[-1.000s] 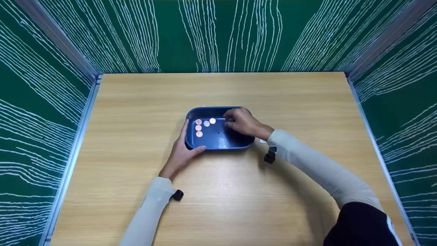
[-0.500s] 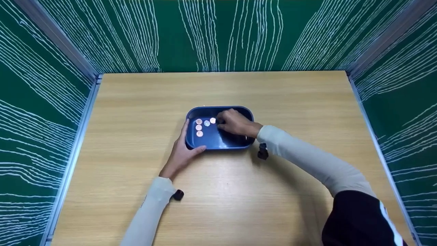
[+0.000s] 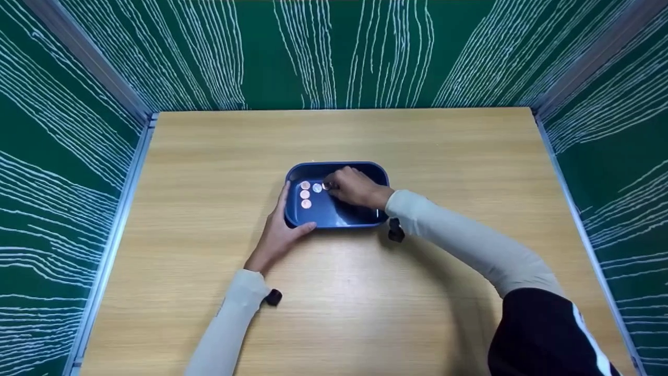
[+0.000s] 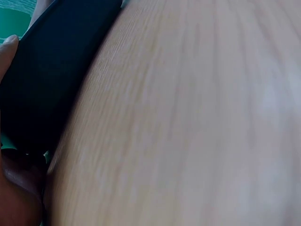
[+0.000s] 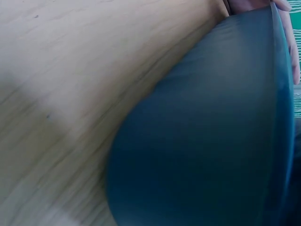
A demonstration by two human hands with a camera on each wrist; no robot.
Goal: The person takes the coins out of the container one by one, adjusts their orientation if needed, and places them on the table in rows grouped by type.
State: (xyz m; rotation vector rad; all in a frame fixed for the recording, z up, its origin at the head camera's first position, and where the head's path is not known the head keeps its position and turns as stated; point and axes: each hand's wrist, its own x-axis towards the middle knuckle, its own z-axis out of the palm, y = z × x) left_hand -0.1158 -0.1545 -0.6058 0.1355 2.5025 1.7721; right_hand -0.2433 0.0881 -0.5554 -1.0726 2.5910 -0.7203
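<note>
A dark blue plastic tray [image 3: 344, 222] stands in the middle of the table in the head view. My left hand [image 3: 279, 224] grips its left end, fingers along the side and thumb on the front rim. Inside, three copper-coloured coins [image 3: 306, 194] form a column at the left. A silver coin [image 3: 317, 188] lies right of the top one. My right hand [image 3: 355, 187] reaches into the tray with curled fingers, pinching a coin [image 3: 326, 186] that the fingertips partly cover. The left wrist view has the tray's dark outer wall [image 4: 47, 70]; the right wrist view has its outer wall [image 5: 202, 132] too.
The wooden table [image 3: 313, 324] extends around the tray on all sides. Green panels with white wavy lines [image 3: 365, 57] enclose it at the back and sides. A small black wrist camera [image 3: 395, 230] hangs under the right sleeve, close to the tray's right end.
My right hand has moved left inside the tray, its fingertips now over the rightmost coin of the row. The left hand keeps its grip. The coin beside the tray's right end has become hidden.
</note>
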